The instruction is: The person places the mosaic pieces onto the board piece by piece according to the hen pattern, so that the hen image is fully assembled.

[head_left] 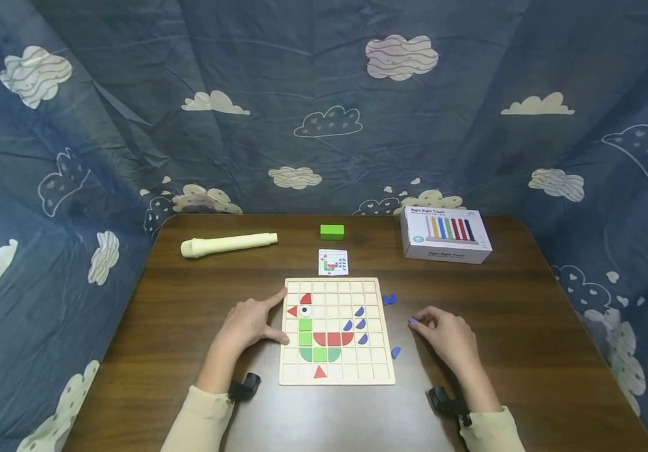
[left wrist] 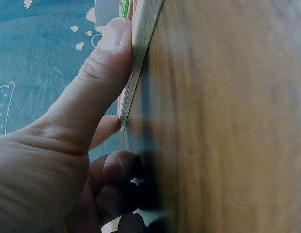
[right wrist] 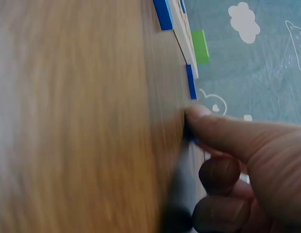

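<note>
A square wooden grid board [head_left: 366, 375] lies on the table, bearing red, green, blue and white pieces in a bird-like pattern. My left hand [head_left: 247, 324] touches the board's left edge with thumb and index finger spread apart; in the left wrist view the thumb rests against the board's side [left wrist: 143, 51]. To the right of the board, my right hand [head_left: 449, 337] pinches a small blue half-round piece [head_left: 412, 321] just over the table. Loose blue pieces [head_left: 389, 299] lie off the board's upper right edge, and a blue half-round piece [head_left: 396, 353] lies by its lower right side.
A small pattern card [head_left: 332, 262] lies behind the board, with a green block [head_left: 332, 232] beyond it. At the back left is a cream microphone-shaped object [head_left: 228, 244]. A white box [head_left: 445, 235] sits at the back right. A cloud-printed blue cloth [head_left: 324, 75] hangs behind the table.
</note>
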`<state>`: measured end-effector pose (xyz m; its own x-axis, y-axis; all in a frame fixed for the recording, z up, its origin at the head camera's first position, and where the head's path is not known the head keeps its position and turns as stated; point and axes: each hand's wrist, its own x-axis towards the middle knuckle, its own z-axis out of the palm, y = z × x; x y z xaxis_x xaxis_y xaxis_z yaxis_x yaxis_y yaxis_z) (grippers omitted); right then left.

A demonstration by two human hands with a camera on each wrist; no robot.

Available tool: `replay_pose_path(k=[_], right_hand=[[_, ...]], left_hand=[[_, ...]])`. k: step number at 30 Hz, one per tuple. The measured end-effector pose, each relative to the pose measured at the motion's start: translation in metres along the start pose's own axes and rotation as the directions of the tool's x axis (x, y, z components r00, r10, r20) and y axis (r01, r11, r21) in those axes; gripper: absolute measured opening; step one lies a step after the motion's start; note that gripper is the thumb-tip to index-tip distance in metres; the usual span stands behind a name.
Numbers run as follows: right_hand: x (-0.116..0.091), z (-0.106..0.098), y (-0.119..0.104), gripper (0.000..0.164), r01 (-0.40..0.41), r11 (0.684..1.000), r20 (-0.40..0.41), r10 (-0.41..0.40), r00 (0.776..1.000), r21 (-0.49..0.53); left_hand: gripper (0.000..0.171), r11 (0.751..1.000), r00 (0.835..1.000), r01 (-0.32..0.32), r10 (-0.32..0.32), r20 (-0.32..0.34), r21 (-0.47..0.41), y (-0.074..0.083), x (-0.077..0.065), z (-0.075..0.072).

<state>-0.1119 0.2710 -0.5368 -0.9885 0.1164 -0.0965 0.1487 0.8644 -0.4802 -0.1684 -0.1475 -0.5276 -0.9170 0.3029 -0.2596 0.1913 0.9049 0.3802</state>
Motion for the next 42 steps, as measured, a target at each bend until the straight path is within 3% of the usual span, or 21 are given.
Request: replay_pose_path(k=[4, 12, 18, 29, 32, 39, 42], right_hand=[[-0.001, 0.001, -0.001, 0.034, -0.017, 1.000, -0.013, 0.017, 1.000, -0.004], [-0.002, 0.004, -0.004, 0.022, -0.030, 0.999, -0.080, 0.027, 0.996, -0.033], [-0.002, 0.002, -0.002, 0.026, -0.040, 0.999, -0.144, 0.039, 0.989, -0.005], [0.004, -0.004, 0.011, 0.034, -0.136, 0.987, -0.157, 0.148, 0.976, 0.080], [0.005, -0.007, 0.013, 0.032, -0.141, 0.987, -0.167, 0.153, 0.974, 0.082], [0.004, -0.004, 0.007, 0.031, -0.119, 0.990, -0.094, 0.125, 0.988, 0.072], [0.004, -0.002, 0.005, 0.029, -0.135, 0.988, -0.128, 0.143, 0.981, 0.071]], left_hand=[[0.119, 1.000, 1.000, -0.002, 0.002, -0.002, -0.001, 0.000, -0.002, -0.001], [0.118, 1.000, 1.000, 0.000, 0.000, -0.007, 0.000, 0.000, -0.003, -0.003], [0.117, 1.000, 1.000, -0.002, 0.002, 0.000, -0.007, 0.001, -0.002, -0.003], [0.118, 1.000, 1.000, -0.006, 0.006, 0.006, 0.003, 0.003, 0.000, -0.003], [0.118, 1.000, 1.000, -0.021, 0.021, 0.006, 0.002, 0.004, 0.001, -0.003], [0.119, 1.000, 1.000, 0.009, -0.009, 0.017, 0.004, 0.001, -0.002, -0.001], [0.119, 1.000, 1.000, -0.002, 0.002, 0.003, 0.003, 0.001, -0.001, -0.001]])
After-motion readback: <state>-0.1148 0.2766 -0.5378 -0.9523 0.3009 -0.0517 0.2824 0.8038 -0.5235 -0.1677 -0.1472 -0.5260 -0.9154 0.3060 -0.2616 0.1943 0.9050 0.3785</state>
